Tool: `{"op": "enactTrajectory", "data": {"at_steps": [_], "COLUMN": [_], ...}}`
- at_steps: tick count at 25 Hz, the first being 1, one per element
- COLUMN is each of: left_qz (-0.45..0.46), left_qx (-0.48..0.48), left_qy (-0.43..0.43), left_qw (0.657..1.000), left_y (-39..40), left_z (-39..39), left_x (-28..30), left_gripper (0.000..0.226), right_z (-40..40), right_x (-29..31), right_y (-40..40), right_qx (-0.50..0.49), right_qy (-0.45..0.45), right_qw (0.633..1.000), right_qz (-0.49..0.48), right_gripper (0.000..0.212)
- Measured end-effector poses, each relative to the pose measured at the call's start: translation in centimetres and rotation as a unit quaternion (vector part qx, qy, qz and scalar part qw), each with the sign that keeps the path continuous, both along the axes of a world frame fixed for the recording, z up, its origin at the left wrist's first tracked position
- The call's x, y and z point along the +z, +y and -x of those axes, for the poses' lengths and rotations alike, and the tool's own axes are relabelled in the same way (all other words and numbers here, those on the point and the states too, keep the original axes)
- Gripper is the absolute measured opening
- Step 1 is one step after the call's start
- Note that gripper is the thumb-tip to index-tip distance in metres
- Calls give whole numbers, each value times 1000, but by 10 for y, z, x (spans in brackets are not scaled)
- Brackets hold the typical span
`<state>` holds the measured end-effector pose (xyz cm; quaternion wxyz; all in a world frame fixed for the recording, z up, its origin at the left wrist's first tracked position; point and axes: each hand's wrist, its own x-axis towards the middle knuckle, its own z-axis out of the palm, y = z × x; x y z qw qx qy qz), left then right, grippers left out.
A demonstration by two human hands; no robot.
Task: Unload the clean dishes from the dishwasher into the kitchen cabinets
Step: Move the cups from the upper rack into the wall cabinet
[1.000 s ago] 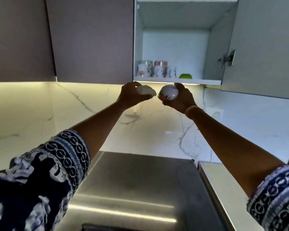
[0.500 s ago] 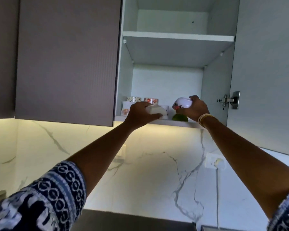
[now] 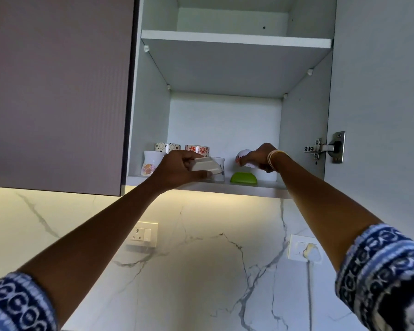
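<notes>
From the head camera, looking steeply upward, the open cabinet [image 3: 232,91] filled the upper middle of the view, its door [image 3: 378,91] swung out at three o'clock so that both arms could reach in together. The left hand [image 3: 177,168] was clenched around a white dish [image 3: 204,166], thumb beneath and fingers over the top, held tilted at the front lip of the lower shelf [image 3: 237,188]; the tilt looked meant to clear the edge before sliding the piece in. At about three o'clock from it, the right hand [image 3: 261,157] grasped a small floral bowl [image 3: 243,156] deeper inside, just above a green dish [image 3: 243,178] that sat on the shelf, probably to be set beside or behind it, though whether the bowl touched anything could not be told. At nine o'clock from the left hand stood a white floral mug [image 3: 151,162], with two patterned cups [image 3: 167,147] [image 3: 197,149] behind it, and a clear glass [image 3: 219,168] partly hidden by the white dish; the crockery was kept to the left and back, seemingly leaving the right front open for new pieces. The upper shelf [image 3: 234,40] at twelve o'clock showed nothing on it from below. Neither piece appeared set down yet.
</notes>
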<state>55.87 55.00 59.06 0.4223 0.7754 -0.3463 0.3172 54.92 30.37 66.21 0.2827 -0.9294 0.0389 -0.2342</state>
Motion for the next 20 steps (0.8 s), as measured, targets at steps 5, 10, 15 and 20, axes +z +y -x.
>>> {"op": "enactTrajectory", "data": {"at_steps": [5, 10, 15, 20], "left_qz": [0, 5, 2, -22], "left_qx": [-21, -31, -29, -13], "left_qy": [14, 23, 17, 19], "left_qw": [1000, 999, 999, 999], "left_y": [4, 4, 2, -1], "left_z": [-3, -1, 3, 4], "left_x": [-3, -2, -4, -2], "left_gripper": [51, 49, 45, 53], "right_z": [0, -56, -72, -46], "right_x": [2, -3, -11, -5], "right_y": [24, 21, 14, 18], "right_qx": [59, 3, 24, 12], "right_qy": [147, 166, 174, -128], "right_qw": [985, 985, 984, 985], "right_qz": [74, 34, 17, -118], "right_gripper": [32, 39, 46, 46]}}
